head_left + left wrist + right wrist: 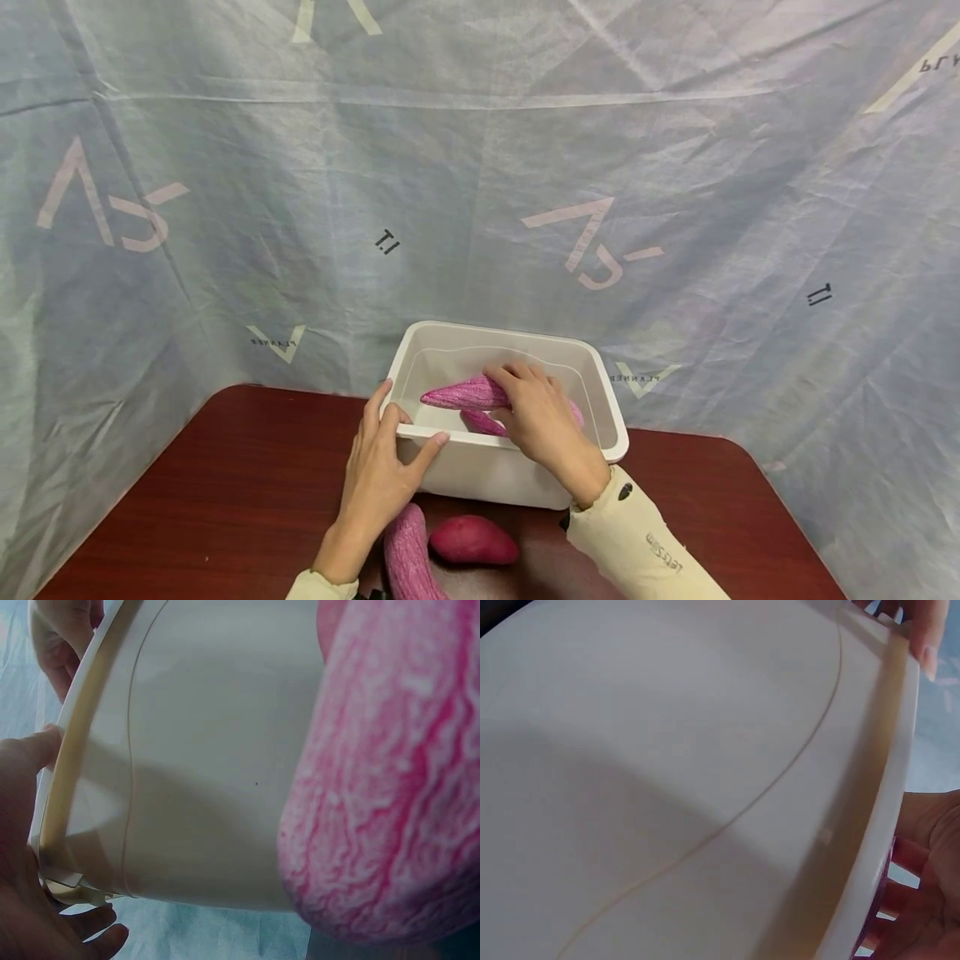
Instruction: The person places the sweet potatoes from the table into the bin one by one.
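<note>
Wrinkled grey-blue cloth (450, 167) hangs behind a reddish-brown counter (262, 492), as we see from the head view. Our left hand (378, 467) grips the near left corner of a white tub (495, 471), thumb over the front rim. Our right hand (540, 417) grasps a long pink vegetable (465, 393) within the tub's opening, above a second pink vegetable (480, 422) inside. Before the tub, on the counter, we note a curved pink vegetable (408, 554) and, just beside it, a smooth red vegetable (474, 540).

Left wrist: we see the tub's outer wall, our left hand at its rim and the curved pink vegetable large at right.

Right wrist: the outer wall fills most of the view; beyond the rim, our right hand's fingers curl about a purplish sliver of the long pink vegetable.
</note>
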The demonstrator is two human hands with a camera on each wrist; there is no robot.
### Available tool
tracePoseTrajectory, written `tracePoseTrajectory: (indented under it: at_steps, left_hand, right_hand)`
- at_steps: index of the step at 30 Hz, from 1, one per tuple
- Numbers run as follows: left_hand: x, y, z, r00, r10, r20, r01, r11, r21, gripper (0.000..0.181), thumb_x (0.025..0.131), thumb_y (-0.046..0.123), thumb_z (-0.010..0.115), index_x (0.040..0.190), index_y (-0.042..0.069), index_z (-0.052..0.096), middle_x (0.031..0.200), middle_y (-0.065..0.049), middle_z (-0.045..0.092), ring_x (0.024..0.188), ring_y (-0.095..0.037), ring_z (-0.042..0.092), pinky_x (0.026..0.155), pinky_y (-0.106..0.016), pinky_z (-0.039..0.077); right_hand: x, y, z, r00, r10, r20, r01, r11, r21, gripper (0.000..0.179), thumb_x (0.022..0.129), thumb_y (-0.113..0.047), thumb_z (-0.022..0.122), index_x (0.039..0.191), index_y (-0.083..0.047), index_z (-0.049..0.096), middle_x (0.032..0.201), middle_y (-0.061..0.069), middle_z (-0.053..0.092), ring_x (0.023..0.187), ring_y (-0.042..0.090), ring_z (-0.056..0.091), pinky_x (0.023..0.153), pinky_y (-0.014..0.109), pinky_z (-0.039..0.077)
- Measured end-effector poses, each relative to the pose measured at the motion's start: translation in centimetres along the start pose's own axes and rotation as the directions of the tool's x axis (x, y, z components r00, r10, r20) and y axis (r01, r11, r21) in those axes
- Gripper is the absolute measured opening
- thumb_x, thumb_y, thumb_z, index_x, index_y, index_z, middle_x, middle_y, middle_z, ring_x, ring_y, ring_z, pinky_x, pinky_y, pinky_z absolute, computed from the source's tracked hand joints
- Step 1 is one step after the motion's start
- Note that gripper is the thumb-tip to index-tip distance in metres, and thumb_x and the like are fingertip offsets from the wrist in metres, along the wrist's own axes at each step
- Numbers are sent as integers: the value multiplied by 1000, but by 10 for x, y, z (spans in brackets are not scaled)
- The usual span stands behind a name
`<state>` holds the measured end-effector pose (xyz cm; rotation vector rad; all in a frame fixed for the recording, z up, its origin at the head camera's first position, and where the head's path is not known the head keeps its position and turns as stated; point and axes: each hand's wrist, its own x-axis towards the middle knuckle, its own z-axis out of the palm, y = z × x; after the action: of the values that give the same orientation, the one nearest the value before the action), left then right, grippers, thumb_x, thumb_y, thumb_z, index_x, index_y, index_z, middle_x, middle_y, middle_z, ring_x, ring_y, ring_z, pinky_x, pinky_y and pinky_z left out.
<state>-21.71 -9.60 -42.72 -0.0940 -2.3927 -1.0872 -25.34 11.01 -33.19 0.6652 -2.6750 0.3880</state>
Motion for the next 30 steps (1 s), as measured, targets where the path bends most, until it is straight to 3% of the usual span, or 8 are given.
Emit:
tracePoseTrajectory:
  at_steps: [30]
  left_hand:
    - [-1,0,1,1000,2,-15,-2,1000,-3,47,83,57,76,98,20,50,163,-2,32,122,-40,56,91,-56,46]
  right_hand:
    - [15,19,23,990,84,115,-85,996,-4,47,83,-16,81,128,-15,66,122,11,68,113,34,63,89,57,49]
